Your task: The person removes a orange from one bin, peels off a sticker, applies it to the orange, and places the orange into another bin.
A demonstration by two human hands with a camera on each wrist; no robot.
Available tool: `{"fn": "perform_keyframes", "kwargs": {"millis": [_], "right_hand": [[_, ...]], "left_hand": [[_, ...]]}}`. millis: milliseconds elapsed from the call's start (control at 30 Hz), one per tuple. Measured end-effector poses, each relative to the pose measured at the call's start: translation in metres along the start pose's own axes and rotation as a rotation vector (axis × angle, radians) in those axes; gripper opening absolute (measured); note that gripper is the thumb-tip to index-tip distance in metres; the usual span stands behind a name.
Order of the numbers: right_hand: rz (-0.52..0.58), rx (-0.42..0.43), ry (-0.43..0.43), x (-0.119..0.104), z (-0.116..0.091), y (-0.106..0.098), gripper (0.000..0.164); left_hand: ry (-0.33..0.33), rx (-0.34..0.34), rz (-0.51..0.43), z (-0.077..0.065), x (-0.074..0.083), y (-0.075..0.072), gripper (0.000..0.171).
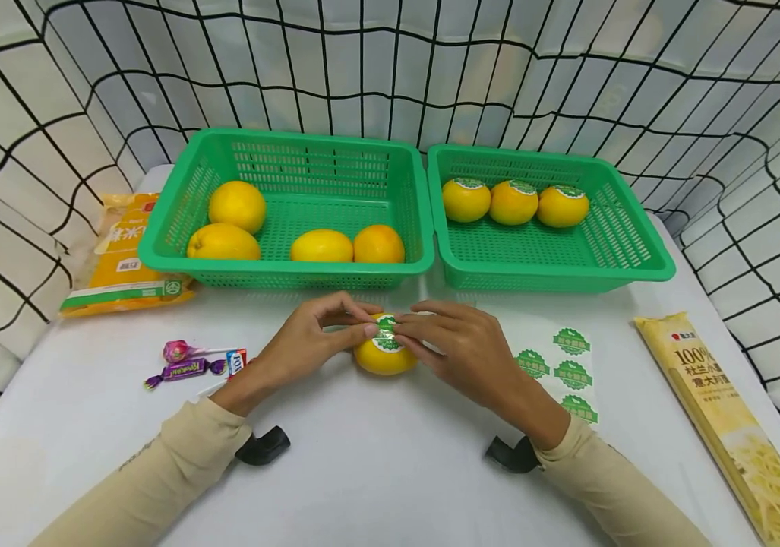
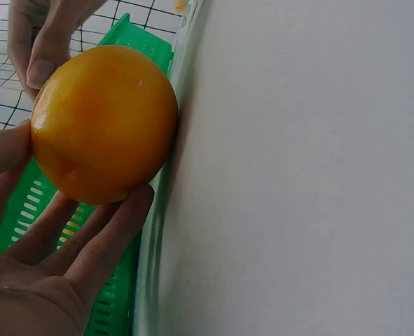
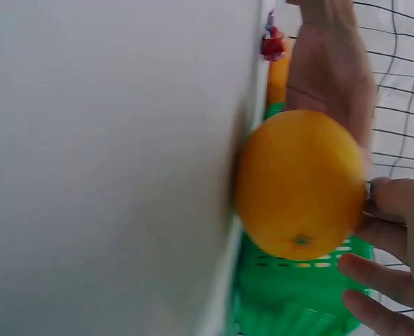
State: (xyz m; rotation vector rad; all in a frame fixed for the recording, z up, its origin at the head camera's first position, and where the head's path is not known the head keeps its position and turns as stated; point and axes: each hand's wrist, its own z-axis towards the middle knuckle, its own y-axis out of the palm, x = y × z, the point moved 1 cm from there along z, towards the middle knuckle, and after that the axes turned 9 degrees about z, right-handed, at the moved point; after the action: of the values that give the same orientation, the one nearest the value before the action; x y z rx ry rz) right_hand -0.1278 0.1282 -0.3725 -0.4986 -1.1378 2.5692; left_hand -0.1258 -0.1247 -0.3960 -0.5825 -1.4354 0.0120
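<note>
A yellow-orange orange [image 1: 386, 360] sits on the white table before the baskets, a green-and-white sticker [image 1: 386, 334] on its top. My left hand [image 1: 314, 334] holds the fruit from the left, thumb at the sticker's edge. In the left wrist view its fingers [image 2: 126, 220] support the orange [image 2: 105, 126] on its far side. From the right, my right hand [image 1: 465, 349] presses its fingers on the sticker's right edge. The right wrist view shows the orange [image 3: 301, 185] between both hands, with lower fingers [image 3: 382, 280] of the right hand extended and clear of it.
The left green basket [image 1: 294, 275] holds several oranges; three stickered ones lie in the right basket [image 1: 540, 279]. A sticker sheet [image 1: 543, 330] lies beside my right hand. Candies [image 1: 184, 368] and an orange bag [image 1: 123, 258] are left, a noodle pack [image 1: 731, 425] right. Wire mesh [image 1: 376, 64] surrounds the table.
</note>
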Motion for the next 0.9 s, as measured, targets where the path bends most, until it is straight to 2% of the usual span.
{"fn": "perform_keyframes", "kwargs": {"millis": [200,333,500,700,900], "right_hand": [[0.014,0.016,0.01,0.002,-0.003,0.008,0.028],[0.038,-0.002,0.013,0.003,-0.003,0.01,0.029],[0.034,-0.021,0.061,0.003,-0.003,0.009,0.029],[-0.071,0.018,0.101,0.0,-0.004,0.008,0.025],[-0.196,0.004,0.018,-0.007,-0.006,0.007,0.026]], "left_hand": [[-0.02,-0.014,-0.03,0.0,0.001,-0.002,0.014],[-0.025,-0.039,-0.049,0.0,0.0,-0.002,0.018],[-0.032,-0.062,-0.069,0.001,-0.002,-0.002,0.027],[0.017,-0.065,0.037,0.002,-0.003,-0.004,0.031],[0.03,-0.058,0.12,0.001,-0.001,-0.004,0.031]]}}
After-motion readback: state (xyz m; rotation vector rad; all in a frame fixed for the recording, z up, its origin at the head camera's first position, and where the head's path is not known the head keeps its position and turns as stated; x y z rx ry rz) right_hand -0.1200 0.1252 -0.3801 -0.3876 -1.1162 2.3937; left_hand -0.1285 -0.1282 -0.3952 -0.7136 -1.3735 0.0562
